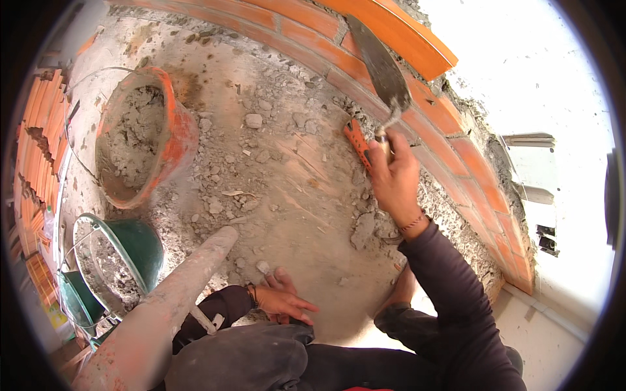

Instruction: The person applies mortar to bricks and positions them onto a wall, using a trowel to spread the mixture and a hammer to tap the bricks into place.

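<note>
My right hand (398,179) is wrapped round the handle of a trowel (381,65). The trowel's long grey blade points up and to the left, lying over the face of a low brick wall (450,146). At the blade's far end, a bright orange brick (401,36) rests along the top of the wall. An orange strip with dark marks (357,144) leans just left of my right hand; its kind is unclear. My left hand (285,304) hangs low near my knee, its fingers stretched out and nothing in them.
A mortar-filled orange bucket (179,140) lies tipped on the left. Below it is a green bucket (145,251), also holding mortar. A thick dusty pole (189,274) slants across the lower left. Rubble (253,121) litters the floor. Stacked bricks (40,156) stand far left.
</note>
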The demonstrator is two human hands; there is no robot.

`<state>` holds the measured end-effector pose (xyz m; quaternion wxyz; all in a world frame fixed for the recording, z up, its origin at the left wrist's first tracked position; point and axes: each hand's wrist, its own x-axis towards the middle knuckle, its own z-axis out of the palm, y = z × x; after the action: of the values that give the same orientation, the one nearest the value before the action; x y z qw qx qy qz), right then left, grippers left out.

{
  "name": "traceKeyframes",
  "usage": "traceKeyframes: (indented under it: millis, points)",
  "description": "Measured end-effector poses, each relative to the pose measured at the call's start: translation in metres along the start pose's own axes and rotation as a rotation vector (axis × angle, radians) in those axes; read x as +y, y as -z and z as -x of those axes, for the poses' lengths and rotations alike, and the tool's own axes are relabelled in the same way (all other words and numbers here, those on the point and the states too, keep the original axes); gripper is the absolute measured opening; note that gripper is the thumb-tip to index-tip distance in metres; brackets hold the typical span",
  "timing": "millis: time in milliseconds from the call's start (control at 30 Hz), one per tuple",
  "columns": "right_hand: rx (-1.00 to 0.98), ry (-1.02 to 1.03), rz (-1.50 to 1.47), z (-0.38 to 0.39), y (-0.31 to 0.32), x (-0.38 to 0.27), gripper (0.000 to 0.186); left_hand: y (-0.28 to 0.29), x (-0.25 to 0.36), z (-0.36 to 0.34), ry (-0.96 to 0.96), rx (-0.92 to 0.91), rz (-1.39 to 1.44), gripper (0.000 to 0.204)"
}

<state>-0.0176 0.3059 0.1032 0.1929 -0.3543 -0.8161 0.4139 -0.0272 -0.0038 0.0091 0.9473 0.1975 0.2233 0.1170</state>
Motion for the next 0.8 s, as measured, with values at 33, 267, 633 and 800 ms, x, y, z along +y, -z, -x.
traceKeyframes:
  millis: [33, 267, 633, 800]
  points:
    - [-0.003, -0.019, -0.021, 0.005, 0.008, 0.009, 0.025, -0.001, 0.0, 0.001, -0.002, -0.001, 0.006, 0.066]
    - [-0.049, -0.082, -0.065, 0.031, 0.058, 0.051, 0.028, -0.004, 0.001, 0.004, -0.003, 0.005, -0.033, 0.066]
    - [-0.43, 0.203, 0.366, 0.056, 0.165, -0.004, 0.023, -0.003, 0.015, 0.007, 0.063, 0.025, -0.134, 0.066]
    - [-0.444, 0.655, 0.617, 0.024, 0.168, -0.065, 0.029, -0.01, -0.003, -0.006, -0.052, 0.108, -0.215, 0.065]
